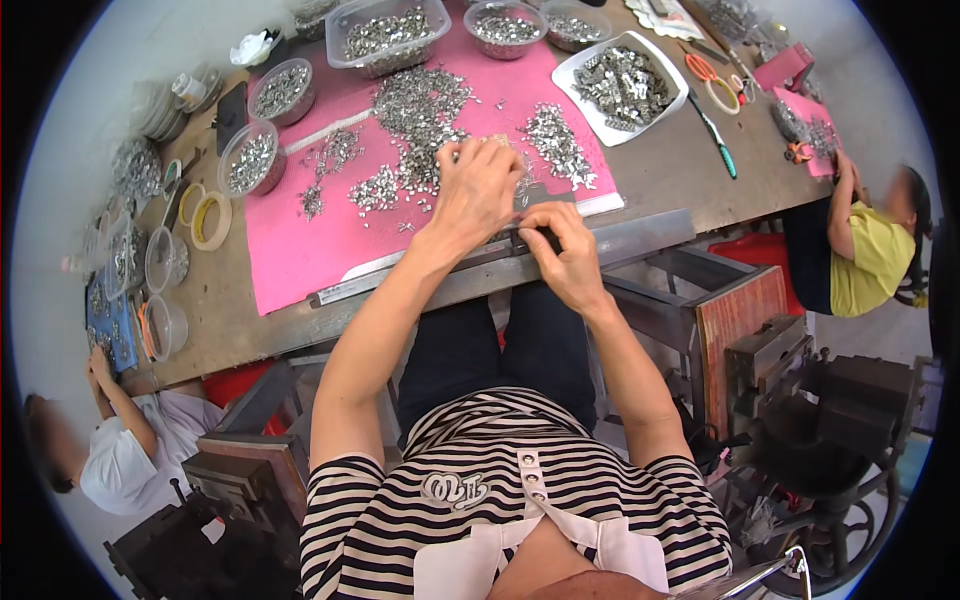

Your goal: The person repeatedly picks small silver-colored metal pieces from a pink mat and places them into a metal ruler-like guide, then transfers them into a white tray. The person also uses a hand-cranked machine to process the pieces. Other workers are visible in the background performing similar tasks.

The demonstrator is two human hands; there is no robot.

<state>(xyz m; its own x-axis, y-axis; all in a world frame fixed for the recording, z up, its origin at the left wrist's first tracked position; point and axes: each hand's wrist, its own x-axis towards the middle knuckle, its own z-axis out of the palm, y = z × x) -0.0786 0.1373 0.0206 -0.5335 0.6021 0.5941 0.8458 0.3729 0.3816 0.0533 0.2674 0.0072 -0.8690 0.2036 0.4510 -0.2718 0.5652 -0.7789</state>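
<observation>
My left hand [478, 190] is over the near edge of the pink mat [285, 235], with its fingers curled down. What its fingertips grip, if anything, is hidden beneath the hand. Close beside it, my right hand [565, 250] is closed in a pinch at the grey metal strip [640, 235] along the table edge. Something small and dark is at those fingertips, too small to name. A large heap of small silvery metal pieces [420, 105] spreads just beyond my left hand. Another pile of shiny pieces [555, 145] lies to its right.
A white tray [562, 78] and several clear plastic tubs [335, 45] hold more metal pieces. Tape rolls [212, 222] lie on the left, a green-handled tool [725, 155] on the right. One person in yellow [870, 260] works at right, another in white [125, 455] at left.
</observation>
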